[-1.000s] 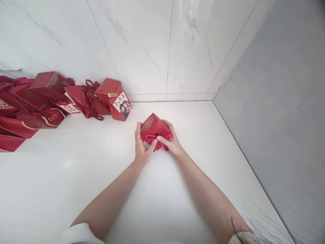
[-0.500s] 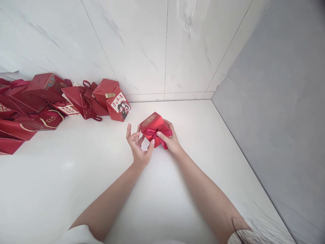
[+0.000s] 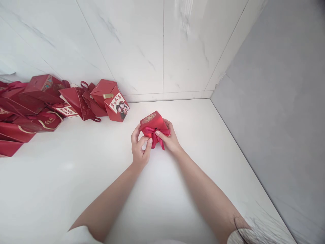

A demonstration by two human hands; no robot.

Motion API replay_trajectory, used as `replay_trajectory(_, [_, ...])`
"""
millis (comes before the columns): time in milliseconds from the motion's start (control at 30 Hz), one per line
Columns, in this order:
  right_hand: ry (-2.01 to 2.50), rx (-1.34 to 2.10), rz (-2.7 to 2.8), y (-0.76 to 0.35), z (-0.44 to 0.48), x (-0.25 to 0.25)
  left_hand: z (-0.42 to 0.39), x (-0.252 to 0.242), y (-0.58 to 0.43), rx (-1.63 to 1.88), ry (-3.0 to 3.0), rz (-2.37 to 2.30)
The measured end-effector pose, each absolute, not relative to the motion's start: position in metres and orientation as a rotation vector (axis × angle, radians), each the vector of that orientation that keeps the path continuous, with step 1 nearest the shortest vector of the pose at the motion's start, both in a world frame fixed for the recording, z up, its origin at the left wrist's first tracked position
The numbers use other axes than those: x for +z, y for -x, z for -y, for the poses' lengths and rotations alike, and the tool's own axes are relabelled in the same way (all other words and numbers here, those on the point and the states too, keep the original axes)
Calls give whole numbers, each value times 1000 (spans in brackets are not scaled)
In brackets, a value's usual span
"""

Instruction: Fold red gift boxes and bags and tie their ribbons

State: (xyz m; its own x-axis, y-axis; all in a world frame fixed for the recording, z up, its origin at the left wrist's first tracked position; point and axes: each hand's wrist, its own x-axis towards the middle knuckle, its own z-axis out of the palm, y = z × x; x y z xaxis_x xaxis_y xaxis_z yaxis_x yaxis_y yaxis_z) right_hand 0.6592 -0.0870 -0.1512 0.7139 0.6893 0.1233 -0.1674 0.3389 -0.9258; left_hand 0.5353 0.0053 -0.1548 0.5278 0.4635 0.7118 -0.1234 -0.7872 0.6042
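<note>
A small red gift box point(image 3: 152, 121) with a gold round emblem on top and a red ribbon bow point(image 3: 154, 135) on its near side sits on the white tabletop point(image 3: 76, 176). My right hand point(image 3: 169, 139) wraps round the box's right side, with the index finger pressed on the bow. My left hand point(image 3: 139, 149) is at the box's left side, fingers curled and pinching the ribbon near the bow.
A heap of red gift boxes and bags point(image 3: 50, 101) lies at the far left against the marble wall point(image 3: 132, 44), one with a cartoon couple label point(image 3: 117, 105). A grey wall point(image 3: 274, 101) borders the table on the right.
My left hand let go of the box and opened half a second ago, then came back and closed on the ribbon. The right hand kept its hold on the box.
</note>
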Motion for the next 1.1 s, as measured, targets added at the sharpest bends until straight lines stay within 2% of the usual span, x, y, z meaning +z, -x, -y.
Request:
replay_trajectory(333, [1100,577,552,-657,85,-154,3,-151,-534,1192,-1996,-323])
replay_trajectory(1100, [1137,513,558,-653,85,-150,-3,-155,-534,1254,-2201,-364])
